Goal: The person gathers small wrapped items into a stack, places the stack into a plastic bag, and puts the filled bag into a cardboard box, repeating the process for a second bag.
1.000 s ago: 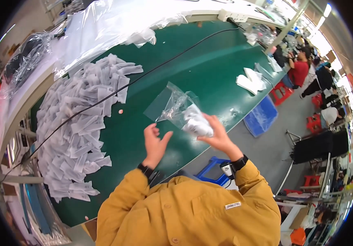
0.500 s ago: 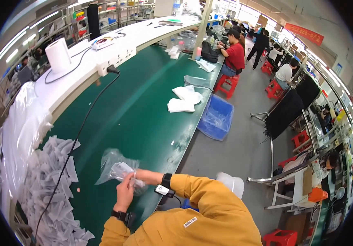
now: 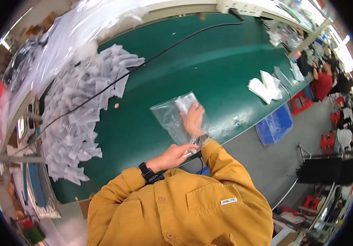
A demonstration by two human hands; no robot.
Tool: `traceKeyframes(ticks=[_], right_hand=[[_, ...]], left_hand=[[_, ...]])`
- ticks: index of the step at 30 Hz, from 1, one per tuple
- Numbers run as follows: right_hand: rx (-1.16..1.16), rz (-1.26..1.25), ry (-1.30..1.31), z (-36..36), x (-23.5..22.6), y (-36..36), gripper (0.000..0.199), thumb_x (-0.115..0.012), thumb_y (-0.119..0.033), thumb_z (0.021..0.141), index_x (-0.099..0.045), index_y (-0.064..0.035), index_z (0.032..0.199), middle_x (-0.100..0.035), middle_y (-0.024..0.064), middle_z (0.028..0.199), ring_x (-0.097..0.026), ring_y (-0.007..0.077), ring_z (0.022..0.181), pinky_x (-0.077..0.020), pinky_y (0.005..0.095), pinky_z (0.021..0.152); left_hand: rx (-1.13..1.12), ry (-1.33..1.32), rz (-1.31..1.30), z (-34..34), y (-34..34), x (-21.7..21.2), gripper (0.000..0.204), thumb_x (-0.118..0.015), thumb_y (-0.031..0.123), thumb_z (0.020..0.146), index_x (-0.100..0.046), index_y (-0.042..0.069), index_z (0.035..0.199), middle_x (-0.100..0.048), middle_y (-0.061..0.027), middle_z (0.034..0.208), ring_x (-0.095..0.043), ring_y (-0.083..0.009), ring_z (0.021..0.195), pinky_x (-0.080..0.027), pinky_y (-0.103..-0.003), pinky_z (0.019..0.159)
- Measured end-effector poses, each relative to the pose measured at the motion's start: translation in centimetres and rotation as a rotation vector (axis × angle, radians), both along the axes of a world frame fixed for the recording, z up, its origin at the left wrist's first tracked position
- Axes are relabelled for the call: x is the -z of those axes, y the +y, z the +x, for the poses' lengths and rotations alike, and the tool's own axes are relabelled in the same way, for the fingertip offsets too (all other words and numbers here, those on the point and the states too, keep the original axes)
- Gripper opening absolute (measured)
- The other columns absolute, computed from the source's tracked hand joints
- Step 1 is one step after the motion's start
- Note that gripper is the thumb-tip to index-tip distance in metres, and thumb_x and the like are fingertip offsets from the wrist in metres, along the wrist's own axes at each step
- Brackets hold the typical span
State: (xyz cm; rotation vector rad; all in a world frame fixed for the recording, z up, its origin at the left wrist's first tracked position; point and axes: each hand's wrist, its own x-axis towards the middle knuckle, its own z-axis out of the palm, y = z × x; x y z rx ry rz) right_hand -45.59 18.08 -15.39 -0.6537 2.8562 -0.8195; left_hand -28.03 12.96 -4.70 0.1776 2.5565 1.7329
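Observation:
A large clear plastic bag (image 3: pixel 165 114) lies over the green tabletop in front of me. Inside it is a small white packet (image 3: pixel 183 103), near the bag's far end. My right hand (image 3: pixel 193 120) reaches into the bag up to the wrist, its thumb and fingers closed about the near part of the packet. Close to my right wrist, my left hand (image 3: pixel 175 156) pinches the bag's mouth between thumb and fingers. Film glare blurs the right fingertips.
A heap of frosted plastic pouches (image 3: pixel 76 110) covers the table's left. A black cable (image 3: pixel 152 60) crosses above it. White packets (image 3: pixel 262 88) lie at the far right, by a blue bin (image 3: pixel 275 125) on the floor. A co-worker in red (image 3: pixel 323 86) sits beyond.
My view has swung left and down toward the table. The right hand has gone deep into the bag with the packet; the left has moved back to the bag's mouth.

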Motion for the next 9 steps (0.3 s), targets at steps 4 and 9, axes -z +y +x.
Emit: traceKeyframes(ticks=[4, 9], right_hand=[[-0.191, 0.307, 0.398, 1.2, 0.8, -1.9, 0.072, -0.067, -0.035, 0.083, -0.041, 0.0065, 0.136, -0.044, 0.0341, 0.132, -0.040, 0.0500, 0.124, -0.0351, 0.0505, 0.104], [-0.346, 0.142, 0.459, 0.9, 7.0, -3.0, 0.070, -0.059, -0.031, 0.088, -0.036, 0.0065, 0.142, -0.041, 0.0184, 0.147, -0.034, 0.0419, 0.136, -0.0253, 0.0485, 0.113]], left_hand=[[-0.230, -0.086, 0.048, 1.8, -1.6, 1.3, 0.037, -0.054, 0.007, 0.093, -0.054, 0.014, 0.130, -0.064, -0.0110, 0.071, -0.062, -0.0198, 0.059, -0.050, -0.031, 0.059], [-0.171, -0.132, 0.085, 3.2, -0.7, 1.2, 0.035, -0.053, 0.009, 0.092, -0.055, 0.014, 0.126, -0.066, -0.0130, 0.072, -0.065, -0.0217, 0.062, -0.051, -0.035, 0.060]])
